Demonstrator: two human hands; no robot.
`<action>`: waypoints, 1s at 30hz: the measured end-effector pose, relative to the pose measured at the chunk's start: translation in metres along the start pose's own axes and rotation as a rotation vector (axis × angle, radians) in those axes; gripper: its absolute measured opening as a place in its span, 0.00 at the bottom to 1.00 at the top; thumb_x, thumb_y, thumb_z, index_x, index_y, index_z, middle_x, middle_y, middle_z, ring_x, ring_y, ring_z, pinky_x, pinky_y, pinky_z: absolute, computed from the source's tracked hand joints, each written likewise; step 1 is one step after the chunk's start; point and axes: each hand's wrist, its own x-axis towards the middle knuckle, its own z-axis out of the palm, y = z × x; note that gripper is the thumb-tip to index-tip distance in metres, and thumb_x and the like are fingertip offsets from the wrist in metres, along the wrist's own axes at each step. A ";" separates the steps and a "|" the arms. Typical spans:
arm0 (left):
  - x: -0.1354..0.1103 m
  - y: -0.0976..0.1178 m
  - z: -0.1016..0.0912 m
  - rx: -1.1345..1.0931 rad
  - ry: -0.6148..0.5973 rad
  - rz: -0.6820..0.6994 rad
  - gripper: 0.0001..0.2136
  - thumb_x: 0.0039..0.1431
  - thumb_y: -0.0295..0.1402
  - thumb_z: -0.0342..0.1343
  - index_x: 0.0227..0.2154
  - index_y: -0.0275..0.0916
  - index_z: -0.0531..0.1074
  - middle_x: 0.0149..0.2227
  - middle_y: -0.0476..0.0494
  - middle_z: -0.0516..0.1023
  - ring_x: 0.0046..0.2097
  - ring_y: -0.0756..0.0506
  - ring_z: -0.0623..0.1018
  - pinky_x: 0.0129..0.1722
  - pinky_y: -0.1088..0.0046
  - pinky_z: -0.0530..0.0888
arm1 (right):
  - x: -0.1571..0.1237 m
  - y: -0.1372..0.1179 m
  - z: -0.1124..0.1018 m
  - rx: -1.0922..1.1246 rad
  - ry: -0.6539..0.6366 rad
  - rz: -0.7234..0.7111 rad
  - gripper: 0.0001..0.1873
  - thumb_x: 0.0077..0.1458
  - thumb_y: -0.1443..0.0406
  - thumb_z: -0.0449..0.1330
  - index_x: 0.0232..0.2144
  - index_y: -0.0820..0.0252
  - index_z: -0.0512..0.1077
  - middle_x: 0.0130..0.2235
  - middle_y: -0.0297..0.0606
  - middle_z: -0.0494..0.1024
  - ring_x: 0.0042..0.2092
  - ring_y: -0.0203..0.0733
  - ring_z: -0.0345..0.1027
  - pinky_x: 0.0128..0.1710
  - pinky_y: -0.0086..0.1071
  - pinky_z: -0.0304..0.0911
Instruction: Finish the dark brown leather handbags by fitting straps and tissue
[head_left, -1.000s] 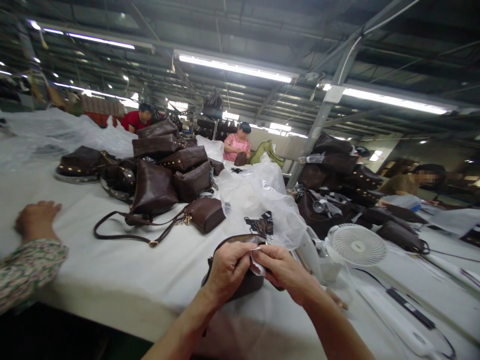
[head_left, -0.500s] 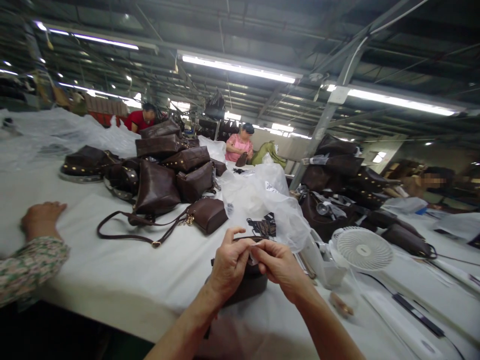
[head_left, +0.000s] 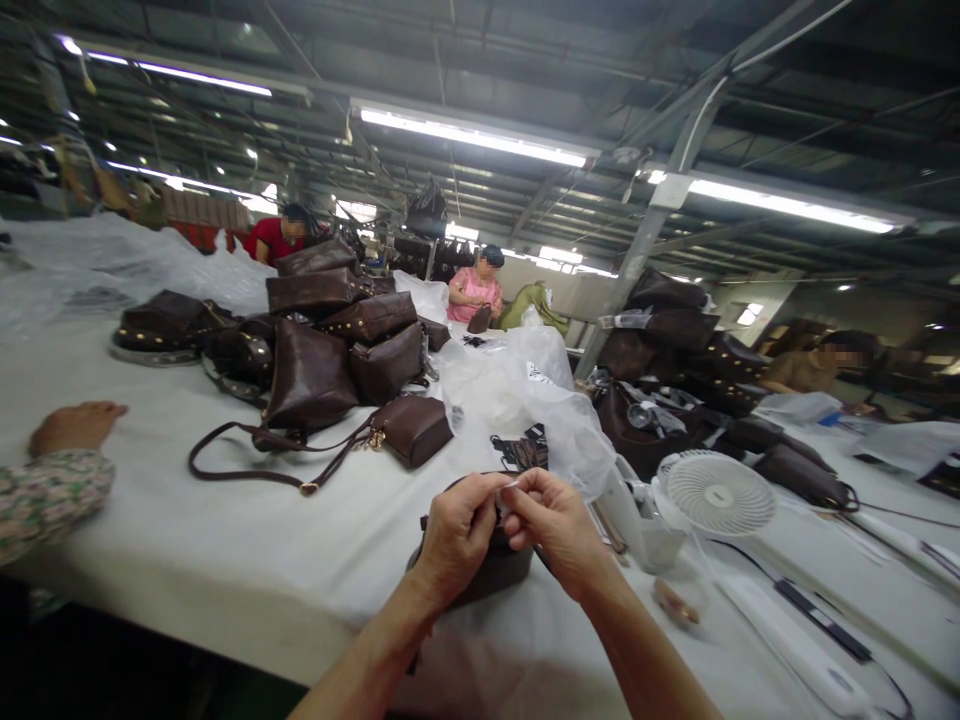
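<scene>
My left hand [head_left: 455, 535] and my right hand [head_left: 552, 525] meet fingertip to fingertip over a small dark brown bag [head_left: 501, 570] lying on the white table [head_left: 247, 560]. Both hands pinch a small white piece [head_left: 508, 490] at the bag's top edge. The bag's strap curves up behind my fingers. Most of the bag is hidden under my hands.
A pile of brown bags [head_left: 330, 340] sits ahead on the left, one with a long strap [head_left: 262, 465]. Clear plastic bags [head_left: 525, 400] lie beyond my hands. A white desk fan [head_left: 712, 495] stands at right. A co-worker's hand [head_left: 75, 425] rests at the left edge. Other people sit farther back.
My hands stay together on the white piece; the left thumb, lifted half a second ago, has come back down. The co-worker's hand at left has shifted slightly leftwards.
</scene>
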 end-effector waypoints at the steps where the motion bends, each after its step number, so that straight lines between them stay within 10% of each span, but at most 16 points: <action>1: 0.000 0.000 -0.001 0.008 0.002 0.010 0.12 0.65 0.29 0.46 0.44 0.40 0.73 0.38 0.45 0.79 0.38 0.48 0.77 0.40 0.75 0.72 | -0.001 0.001 0.000 0.038 0.003 -0.007 0.29 0.33 0.48 0.74 0.25 0.60 0.65 0.19 0.31 0.73 0.20 0.31 0.67 0.18 0.21 0.64; 8: 0.000 -0.003 -0.003 0.103 -0.011 0.023 0.07 0.64 0.29 0.46 0.38 0.40 0.70 0.29 0.48 0.75 0.29 0.50 0.73 0.31 0.77 0.68 | -0.003 0.005 0.000 0.156 -0.027 -0.048 0.29 0.39 0.55 0.74 0.41 0.59 0.68 0.23 0.28 0.73 0.22 0.31 0.68 0.18 0.20 0.65; 24: -0.003 -0.006 -0.003 0.144 0.015 0.135 0.07 0.63 0.26 0.47 0.39 0.40 0.69 0.33 0.47 0.77 0.33 0.49 0.76 0.35 0.76 0.70 | -0.004 0.007 0.014 0.282 0.133 -0.090 0.23 0.34 0.58 0.75 0.28 0.59 0.67 0.21 0.27 0.73 0.20 0.31 0.66 0.16 0.21 0.64; 30: -0.002 -0.010 -0.004 0.142 0.065 0.074 0.05 0.62 0.26 0.48 0.36 0.39 0.68 0.30 0.48 0.76 0.29 0.50 0.75 0.31 0.78 0.69 | -0.006 0.009 0.004 0.242 0.001 -0.010 0.22 0.33 0.60 0.76 0.26 0.62 0.70 0.26 0.35 0.78 0.27 0.36 0.74 0.24 0.23 0.70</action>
